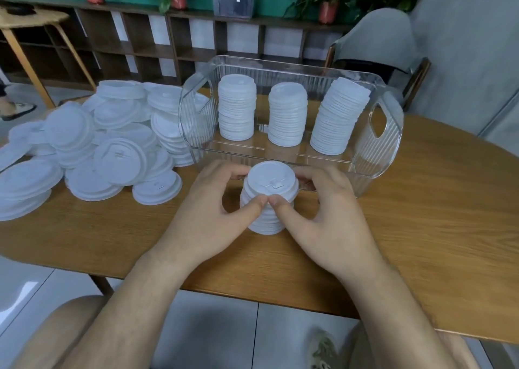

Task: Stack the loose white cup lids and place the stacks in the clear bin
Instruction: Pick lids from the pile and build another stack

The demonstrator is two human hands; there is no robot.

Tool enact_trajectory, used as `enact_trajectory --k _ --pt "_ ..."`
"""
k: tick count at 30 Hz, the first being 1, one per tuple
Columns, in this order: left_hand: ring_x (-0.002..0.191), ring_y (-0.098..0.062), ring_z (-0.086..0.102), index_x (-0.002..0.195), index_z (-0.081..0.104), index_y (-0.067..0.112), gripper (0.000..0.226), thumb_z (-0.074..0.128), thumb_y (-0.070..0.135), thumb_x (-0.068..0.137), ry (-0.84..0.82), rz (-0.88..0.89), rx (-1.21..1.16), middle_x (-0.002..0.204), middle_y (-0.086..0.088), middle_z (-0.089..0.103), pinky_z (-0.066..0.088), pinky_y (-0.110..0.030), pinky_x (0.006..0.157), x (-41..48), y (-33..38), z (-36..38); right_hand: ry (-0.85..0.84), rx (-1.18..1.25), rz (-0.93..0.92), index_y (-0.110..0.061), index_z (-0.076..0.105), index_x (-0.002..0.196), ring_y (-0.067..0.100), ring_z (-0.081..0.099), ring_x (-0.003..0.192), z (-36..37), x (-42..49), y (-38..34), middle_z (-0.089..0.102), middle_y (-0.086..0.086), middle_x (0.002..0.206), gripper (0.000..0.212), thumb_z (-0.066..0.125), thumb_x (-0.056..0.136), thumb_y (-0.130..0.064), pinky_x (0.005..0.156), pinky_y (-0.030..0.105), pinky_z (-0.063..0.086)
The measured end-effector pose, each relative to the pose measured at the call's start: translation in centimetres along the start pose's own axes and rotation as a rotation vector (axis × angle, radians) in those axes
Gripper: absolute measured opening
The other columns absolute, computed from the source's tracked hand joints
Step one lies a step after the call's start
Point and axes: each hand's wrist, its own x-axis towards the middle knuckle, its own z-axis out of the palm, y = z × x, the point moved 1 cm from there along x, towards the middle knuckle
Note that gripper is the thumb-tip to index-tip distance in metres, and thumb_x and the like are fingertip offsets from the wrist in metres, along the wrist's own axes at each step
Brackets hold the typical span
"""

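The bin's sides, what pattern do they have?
The bin is clear with upright ribs along its walls; the head view shows it.

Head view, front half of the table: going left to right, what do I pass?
Pile of loose lids → left hand → stack of lids gripped by both hands → right hand → bare table. The clear bin lies behind, so I left it out.

Reaching forward with 2 bare forearms, angling inward toward each other. Cupping the stack of lids with the left hand and right hand, 1 on each side, palms facing. Curling the fingers round the far side, pressing the 2 thumbs tip to tip against the near side.
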Motion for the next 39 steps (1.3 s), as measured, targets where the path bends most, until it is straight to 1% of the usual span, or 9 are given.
enact_trajectory --k 5,12,18,21,27,30,33,36,39 --pt "0.121 0.002 0.051 0.12 0.062 0.036 0.05 0.059 0.062 0.078 -0.02 -0.008 0.01 0.118 0.023 0.058 0.04 -0.019 0.098 -0.1 -0.4 0.1 -0.042 -0.025 0.002 -0.027 0.065 0.124 0.005 0.05 0.112 0.2 -0.1 0.6 0.058 -0.016 0.113 0.058 0.059 0.08 -0.064 0.098 0.023 0.044" --pt "0.117 0.004 0.051 0.12 0.063 0.035 0.039 0.069 0.047 0.083 -0.04 -0.021 0.034 0.115 0.023 0.057 0.038 -0.014 0.093 -0.6 -0.6 0.2 -0.109 -0.061 0.007 -0.029 0.065 0.122 0.0 0.048 0.11 0.4 -0.1 0.9 0.056 -0.02 0.11 0.063 0.052 0.075 -0.07 0.096 0.019 0.042" --pt "0.117 0.006 0.051 0.125 0.062 0.036 0.047 0.064 0.054 0.082 -0.09 -0.037 0.052 0.118 0.023 0.057 0.042 -0.021 0.097 -0.7 -1.1 0.1 -0.141 -0.09 0.02 -0.028 0.064 0.127 0.002 0.047 0.112 0.4 -0.3 1.0 0.056 -0.018 0.113 0.063 0.055 0.078 -0.067 0.098 0.024 0.044" --pt "0.118 0.005 0.05 0.128 0.061 0.035 0.048 0.064 0.053 0.084 -0.092 -0.021 0.057 0.119 0.023 0.056 0.04 -0.019 0.097 -0.9 -1.0 0.0 -0.109 -0.132 -0.002 -0.027 0.059 0.133 0.006 0.046 0.118 0.3 -0.5 0.7 0.055 -0.016 0.12 0.07 0.05 0.078 -0.069 0.101 0.027 0.043" --pt "0.118 0.007 0.05 0.134 0.059 0.027 0.052 0.062 0.05 0.087 0.045 0.003 0.075 0.123 0.018 0.056 0.034 -0.002 0.092 -1.2 -0.8 -1.3 0.073 -0.131 -0.13 -0.02 0.064 0.125 0.014 0.048 0.114 1.2 -0.3 -2.1 0.058 -0.008 0.118 0.047 0.055 0.089 -0.049 0.097 0.025 0.04" --pt "0.118 0.004 0.051 0.133 0.06 0.026 0.048 0.062 0.046 0.089 0.118 0.004 0.086 0.122 0.017 0.058 0.034 -0.003 0.095 -1.3 -1.0 -2.6 0.072 -0.075 -0.174 -0.017 0.066 0.125 0.016 0.052 0.115 3.1 0.0 -3.8 0.062 -0.005 0.117 0.04 0.061 0.092 -0.038 0.099 0.025 0.04" --pt "0.113 -0.001 0.054 0.129 0.062 0.023 0.04 0.063 0.039 0.094 0.223 0.026 0.163 0.118 0.013 0.058 0.036 -0.006 0.094 -1.3 -1.7 -4.1 0.054 -0.063 -0.231 -0.013 0.066 0.127 0.021 0.054 0.118 5.1 0.5 -5.8 0.065 -0.001 0.12 0.039 0.062 0.093 -0.032 0.102 0.036 0.045" --pt "0.112 -0.007 0.055 0.128 0.063 0.018 0.045 0.061 0.04 0.089 0.296 0.012 0.244 0.118 0.007 0.059 0.039 -0.016 0.097 -1.7 -2.8 -5.9 0.086 -0.117 -0.301 -0.012 0.068 0.124 0.023 0.055 0.115 6.6 1.0 -7.7 0.068 0.0 0.117 0.036 0.064 0.091 -0.027 0.1 0.037 0.045" --pt "0.115 -0.008 0.053 0.128 0.064 0.016 0.047 0.06 0.042 0.089 0.336 -0.029 0.293 0.119 0.005 0.059 0.038 -0.019 0.098 -2.2 -4.0 -7.7 0.123 -0.178 -0.316 -0.012 0.069 0.121 0.025 0.056 0.112 7.6 1.4 -9.1 0.068 0.001 0.115 0.036 0.063 0.09 -0.027 0.095 0.043 0.048"
